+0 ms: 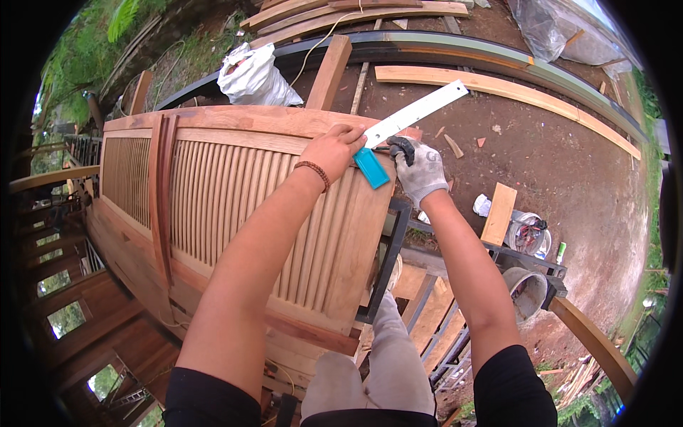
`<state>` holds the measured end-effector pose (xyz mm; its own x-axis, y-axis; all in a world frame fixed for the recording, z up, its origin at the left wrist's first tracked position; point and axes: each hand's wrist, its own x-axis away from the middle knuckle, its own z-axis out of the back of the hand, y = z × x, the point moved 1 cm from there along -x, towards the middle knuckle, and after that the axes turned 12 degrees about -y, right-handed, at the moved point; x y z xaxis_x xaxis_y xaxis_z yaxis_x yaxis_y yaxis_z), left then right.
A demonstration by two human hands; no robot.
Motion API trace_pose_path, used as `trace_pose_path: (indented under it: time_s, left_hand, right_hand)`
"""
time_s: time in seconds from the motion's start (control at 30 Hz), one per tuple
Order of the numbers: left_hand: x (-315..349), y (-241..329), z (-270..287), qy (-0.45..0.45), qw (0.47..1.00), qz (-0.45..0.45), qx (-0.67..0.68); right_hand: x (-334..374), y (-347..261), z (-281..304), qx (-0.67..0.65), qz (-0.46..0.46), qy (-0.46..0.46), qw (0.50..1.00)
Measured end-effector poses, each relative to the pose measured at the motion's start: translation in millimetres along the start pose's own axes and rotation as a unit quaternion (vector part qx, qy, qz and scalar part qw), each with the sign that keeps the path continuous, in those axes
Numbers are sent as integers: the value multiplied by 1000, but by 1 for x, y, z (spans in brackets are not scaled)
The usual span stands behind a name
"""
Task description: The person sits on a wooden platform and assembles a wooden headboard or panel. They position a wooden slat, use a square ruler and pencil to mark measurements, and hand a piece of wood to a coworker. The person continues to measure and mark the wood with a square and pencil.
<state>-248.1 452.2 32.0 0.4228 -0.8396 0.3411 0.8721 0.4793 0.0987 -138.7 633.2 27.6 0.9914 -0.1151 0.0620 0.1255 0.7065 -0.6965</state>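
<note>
A louvred wooden panel (334,235) lies in front of me, its slats enclosed by a wooden frame. Near its far right corner is a try square with a white blade (420,110) and a turquoise handle (371,169). My left hand (336,151), bare with a beaded bracelet at the wrist, presses its fingers on the square where blade and handle meet. Just right of it, my right hand (420,169), in a grey and black work glove, pinches a dark pen-like tool (382,148). The tool's tip is close to the blade's edge; whether it touches the wood cannot be made out.
A white sack (256,77) stands beyond the panel. Long timber (498,84) and a metal beam (455,46) lie on bare soil. To my right are a bucket (528,292), a container of tools (528,233) and a wood block (499,213). A dark metal frame (390,260) edges the panel.
</note>
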Motion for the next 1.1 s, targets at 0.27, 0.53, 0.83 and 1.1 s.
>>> trace_pose_path:
  time_s: [0.27, 0.53, 0.83, 1.1]
  left_hand:
    - [1, -1, 0, 1, 1000, -5, -2]
    - [1, -1, -8, 5, 1000, 2, -12]
    - [12, 63, 11, -43, 982, 149, 108]
    - [15, 94, 2, 49, 968, 214, 118]
  right_hand:
    - [-4, 3, 5, -7, -25, -15, 1000]
    - [-8, 47, 70, 111, -226, 105, 962]
    - [313, 143, 1, -71, -453, 27, 888]
    - [645, 67, -89, 48, -668, -269, 692]
